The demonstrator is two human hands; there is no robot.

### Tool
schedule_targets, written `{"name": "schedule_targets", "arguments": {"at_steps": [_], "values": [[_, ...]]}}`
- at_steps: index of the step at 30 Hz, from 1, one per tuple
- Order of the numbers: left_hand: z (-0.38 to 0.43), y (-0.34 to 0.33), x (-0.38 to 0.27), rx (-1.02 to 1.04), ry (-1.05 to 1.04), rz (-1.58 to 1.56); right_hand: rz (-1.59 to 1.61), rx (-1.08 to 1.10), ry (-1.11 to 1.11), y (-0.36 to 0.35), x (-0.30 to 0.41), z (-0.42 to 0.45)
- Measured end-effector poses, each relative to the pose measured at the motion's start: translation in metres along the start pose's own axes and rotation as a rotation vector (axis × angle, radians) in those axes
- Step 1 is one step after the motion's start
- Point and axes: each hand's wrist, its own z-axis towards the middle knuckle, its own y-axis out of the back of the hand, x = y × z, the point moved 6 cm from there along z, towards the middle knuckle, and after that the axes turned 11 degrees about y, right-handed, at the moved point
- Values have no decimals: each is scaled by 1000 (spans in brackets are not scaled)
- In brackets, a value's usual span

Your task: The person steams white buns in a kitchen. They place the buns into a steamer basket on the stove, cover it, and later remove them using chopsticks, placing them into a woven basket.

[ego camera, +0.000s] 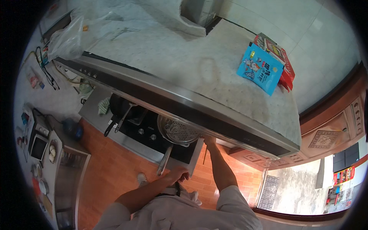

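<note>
My right hand (pixel 209 140) is at the right end of the counter, partly behind the range hood's edge. It holds a thin brown stick (pixel 205 156) that points down past the counter. My left hand (pixel 179 174), fingers curled, is by the counter's front right corner; whether it holds anything is hidden. Between the hood and my hands, a round metal pan (pixel 179 130) with a perforated inner plate sits on the black gas hob (pixel 146 130). Its long handle (pixel 165 161) points towards me, left of my left hand. What is in the pan is unclear.
The steel range hood (pixel 172 95) spans the view above the hob. On its covered top lie a blue sachet (pixel 260 69), red packets (pixel 287 74) and a plastic bag (pixel 67 43). A dark wok (pixel 120 106) and green checked cloth (pixel 104 105) are left on the counter.
</note>
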Motion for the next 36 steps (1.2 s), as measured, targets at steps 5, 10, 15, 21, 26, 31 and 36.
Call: {"name": "schedule_targets", "arguments": {"at_steps": [5, 10, 15, 21, 26, 31, 36], "values": [[21, 10, 6, -23, -28, -9, 43, -199, 394, 18, -54, 46], [19, 31, -14, -279, -138, -171, 568, -160, 571, -7, -62, 41], [56, 52, -23, -347, -223, -473, 223, -207, 243, -19, -57, 20], [82, 51, -37, -423, -267, -613, 494, -165, 89, -20, -26, -11], [55, 43, -54, -499, -234, -513, 759, -209, 131, -10, -25, -22], [61, 46, -34, -519, -214, -538, 618, -119, -3, 2, -36, -54], [71, 38, -25, -500, -186, -526, 662, -137, -37, 5, -60, -63]]}}
